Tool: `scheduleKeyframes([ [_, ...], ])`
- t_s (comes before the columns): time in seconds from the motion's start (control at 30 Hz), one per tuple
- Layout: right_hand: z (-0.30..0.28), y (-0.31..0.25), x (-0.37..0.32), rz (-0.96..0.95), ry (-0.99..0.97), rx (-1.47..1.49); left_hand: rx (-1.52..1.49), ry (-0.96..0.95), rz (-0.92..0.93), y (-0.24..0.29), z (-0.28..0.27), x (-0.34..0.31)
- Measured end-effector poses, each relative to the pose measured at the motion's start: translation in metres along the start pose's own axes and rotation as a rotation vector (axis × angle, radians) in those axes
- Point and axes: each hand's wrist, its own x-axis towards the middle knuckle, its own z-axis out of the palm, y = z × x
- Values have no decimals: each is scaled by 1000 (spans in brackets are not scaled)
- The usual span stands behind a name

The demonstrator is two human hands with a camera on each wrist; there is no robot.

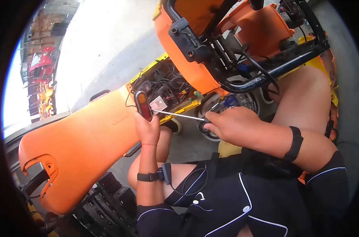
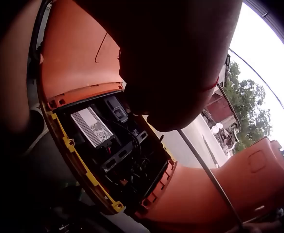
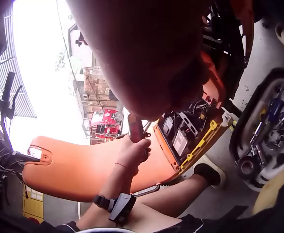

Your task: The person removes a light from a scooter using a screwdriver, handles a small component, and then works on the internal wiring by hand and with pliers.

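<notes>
My left hand (image 1: 148,129) grips a long oval light (image 1: 142,103) with an amber and red lens and a dark rim, held upright over the edge of an orange body panel (image 1: 88,132). In my right hand (image 1: 238,124) is a screwdriver, its handle mostly hidden by the fingers. The long thin screwdriver shaft (image 1: 179,115) runs leftward, its tip right at the light's side. Behind the light lies an open compartment with black wiring (image 1: 167,85) and a silver finned box (image 2: 92,126). In the right wrist view the light (image 3: 136,127) shows edge-on above the left fist.
A black tube frame (image 1: 266,79) with orange panels stands at the upper right. A tray of tools (image 3: 268,126) sits on the floor by my leg. Yellow trim (image 2: 86,167) edges the compartment. Black parts (image 1: 108,201) lie at lower left; a red vehicle (image 1: 42,65) stands far off.
</notes>
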Motion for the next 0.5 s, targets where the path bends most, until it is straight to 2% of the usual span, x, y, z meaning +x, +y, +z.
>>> scheduleKeyframes([
  [0.1,5,12,12,-71,92,126,54,41,36,0,0,5],
  [0.17,0,26,21,-127,-94,472,-12,41,82,-2,5,4],
  [0.2,-2,26,19,-104,-103,508,-31,39,84,0,10,4],
  [0.23,0,19,16,-112,-108,521,21,41,86,-2,2,4],
  [0.3,1,5,8,-23,97,109,41,49,75,-2,8,2],
  [0.4,12,2,6,-26,127,37,9,48,33,-4,7,3],
  [0.43,13,8,8,-22,126,39,48,14,50,-5,9,1],
  [0.5,4,24,19,-169,-37,407,85,-16,67,-7,11,-1],
])
